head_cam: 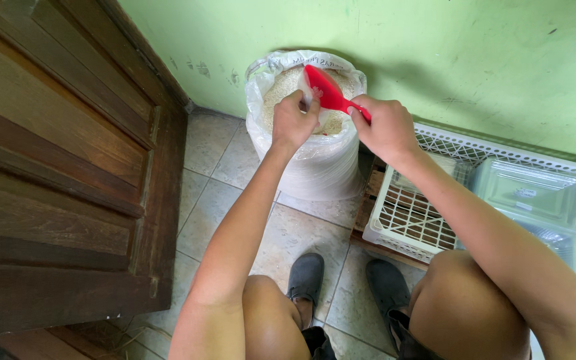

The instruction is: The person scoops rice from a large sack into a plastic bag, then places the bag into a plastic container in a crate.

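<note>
Right hand (387,127) grip closed on red scoop (328,91) handle, blade over rice sack (305,127). Left hand (295,120) pinches small clear bag (barely visible). White crate (408,220) right.

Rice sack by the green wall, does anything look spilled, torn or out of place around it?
Nothing stands out. The white plastic rice sack stands upright with its rim rolled open, and no grains show on the tiled floor. The right hand holds the red plastic scoop over it; the left hand grips something small.
</note>
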